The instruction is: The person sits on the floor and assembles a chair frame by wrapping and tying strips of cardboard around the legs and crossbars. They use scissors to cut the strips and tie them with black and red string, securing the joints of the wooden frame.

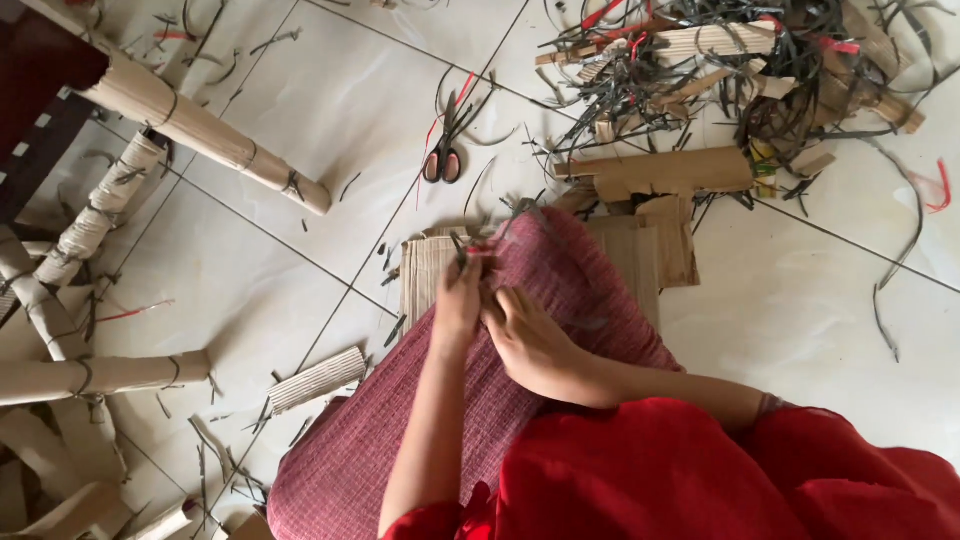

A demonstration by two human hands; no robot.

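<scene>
Both hands meet over my knee, which is covered in dark red cloth (560, 280). My left hand (458, 300) is closed on a thin dark strip (460, 248) that sticks up from its fingers. My right hand (530, 335) curls beside it, fingers pinched at the same small bundle, with a bit of red strip (482, 252) showing at the fingertips. What exactly lies between the palms is hidden. A piece of corrugated cardboard (425, 275) lies on the floor just beyond the knee.
Red-handled scissors (443, 160) lie on the white tile floor ahead. A heap of dark strips and cardboard scraps (720, 80) fills the upper right. Furniture legs wrapped in cardboard (200, 130) stand at left, with a corrugated offcut (318, 378) near my knee.
</scene>
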